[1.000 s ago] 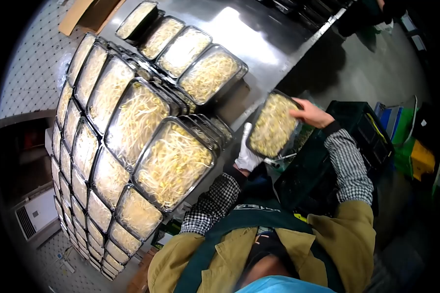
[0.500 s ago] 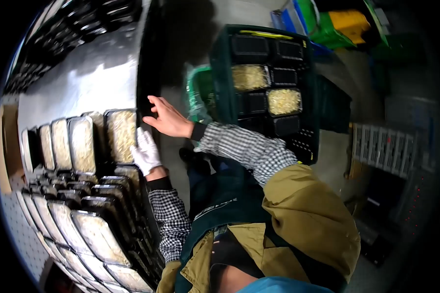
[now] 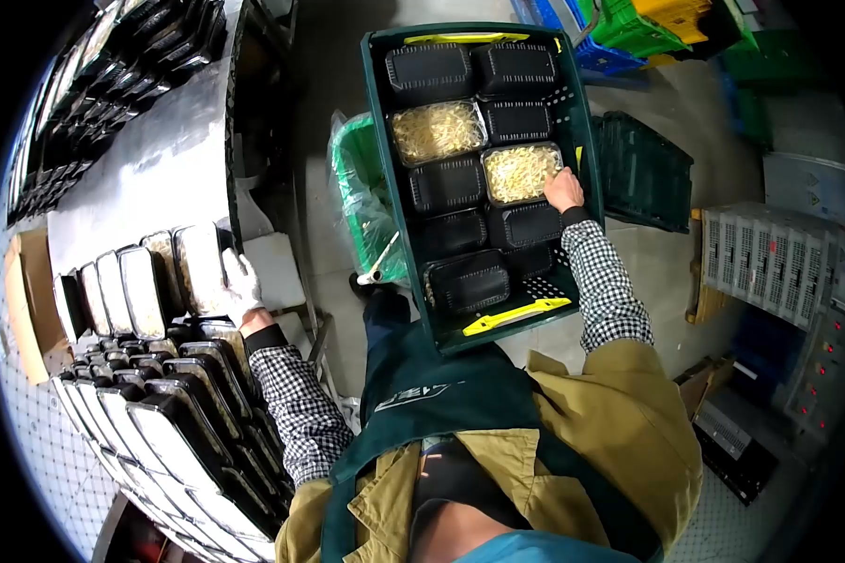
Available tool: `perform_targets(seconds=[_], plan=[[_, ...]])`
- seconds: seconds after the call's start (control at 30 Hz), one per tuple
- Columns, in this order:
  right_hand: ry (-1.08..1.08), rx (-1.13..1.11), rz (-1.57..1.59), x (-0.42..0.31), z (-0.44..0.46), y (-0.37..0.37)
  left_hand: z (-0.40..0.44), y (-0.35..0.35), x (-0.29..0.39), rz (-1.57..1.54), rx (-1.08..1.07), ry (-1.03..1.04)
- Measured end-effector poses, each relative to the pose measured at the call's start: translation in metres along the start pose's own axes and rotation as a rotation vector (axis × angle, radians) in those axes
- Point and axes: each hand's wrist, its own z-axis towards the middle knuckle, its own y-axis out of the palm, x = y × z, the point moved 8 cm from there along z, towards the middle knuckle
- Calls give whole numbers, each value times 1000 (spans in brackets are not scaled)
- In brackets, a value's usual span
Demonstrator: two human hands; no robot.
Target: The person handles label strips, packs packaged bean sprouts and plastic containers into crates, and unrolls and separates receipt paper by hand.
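Observation:
My left hand [image 3: 240, 284], in a white glove, rests with extended fingers against the side of an upright film-covered tray [image 3: 199, 267] at the end of a row on the metal table. My bare right hand [image 3: 563, 190] reaches into a dark green crate [image 3: 377, 122]. Its curled fingers grip the lower right corner of a black tray of bean sprouts [image 3: 520, 173]. Another sprout tray [image 3: 434, 131] lies further up in the crate, among several dark trays [image 3: 446, 186] with their black undersides up.
Stacked packed trays [image 3: 178, 441] fill the lower left, and more trays [image 3: 136, 84] stand at the table's far end. A green bin [image 3: 357, 169] with a clear liner sits between table [image 3: 145, 159] and crate. Right of it are another green crate [image 3: 643, 174] and a grey slatted unit [image 3: 756, 263].
My right hand has swung from beside the table edge across to the sprout tray in the crate. My left hand stays by the upright tray. The view has shifted towards the crate.

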Motion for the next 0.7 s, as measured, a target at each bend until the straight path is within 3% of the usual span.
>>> perform_targets(seconds=[0.07,0.17,0.23,0.33,0.43,0.47,0.5,0.57,0.7], plan=[[20,158,4,0,-4,0,-11,6,-15,-155,31,-213],[-143,217,93,6,7,-6,-38,13,-36,40,-6,-285],[-356,250,251,-7,-12,-46,-56,9,-48,69,-74,-291],[-742,550,42,-58,-85,-144,-86,3,-71,77,-126,-340],[-824,380,293,-114,-136,-216,-121,7,-86,1,-167,-423],[-790,247,382,-133,-135,-218,-125,-7,-91,-85,-50,-434],[-864,180,463,-163,-140,-217,-118,-21,-96,-40,-157,-421],[-886,-90,680,-230,-147,-178,-134,-16,-92,25,-18,-463],[-1080,-533,778,-402,-232,-70,-127,-12,-75,56,-117,-383]])
